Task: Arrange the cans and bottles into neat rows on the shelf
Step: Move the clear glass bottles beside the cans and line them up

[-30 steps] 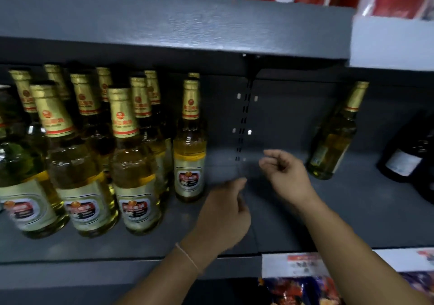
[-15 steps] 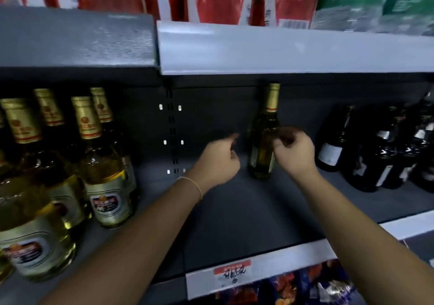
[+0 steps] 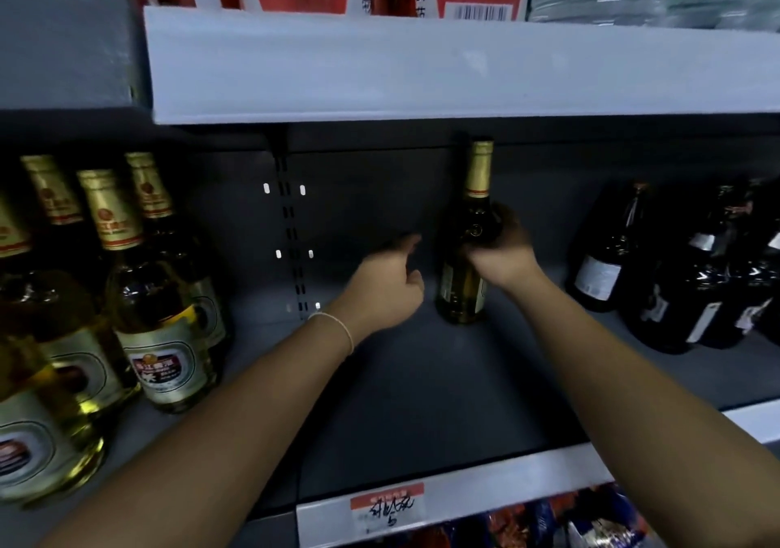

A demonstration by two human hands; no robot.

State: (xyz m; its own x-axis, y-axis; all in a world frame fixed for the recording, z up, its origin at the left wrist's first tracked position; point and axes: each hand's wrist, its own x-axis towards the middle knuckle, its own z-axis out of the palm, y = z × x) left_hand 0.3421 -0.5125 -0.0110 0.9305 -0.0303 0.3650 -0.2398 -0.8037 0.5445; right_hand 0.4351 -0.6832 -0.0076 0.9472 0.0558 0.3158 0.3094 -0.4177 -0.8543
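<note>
Our right hand [image 3: 500, 252] grips the lone bottle [image 3: 464, 277] mid-frame; left hand [image 3: 386, 283] beside it, fingers loose; dark bottles [image 3: 675, 277] crowd right; labels unreadable.

Bare shelf [image 3: 422, 400] floor runs from centre toward 6 o'clock, passable between the gold-capped bottles [image 3: 160, 319] at 9 o'clock and the dark bottles [image 3: 675, 277] at 3 o'clock. A lone bottle [image 3: 462, 290] stands upright at the rear, about 1 o'clock. The upper shelf [image 3: 422, 70] at 12 o'clock limits headroom.

Grey shelf [image 3: 422, 400], golden bottles [image 3: 160, 328] left, one centre [image 3: 462, 290], dark bottles [image 3: 683, 294] right
</note>
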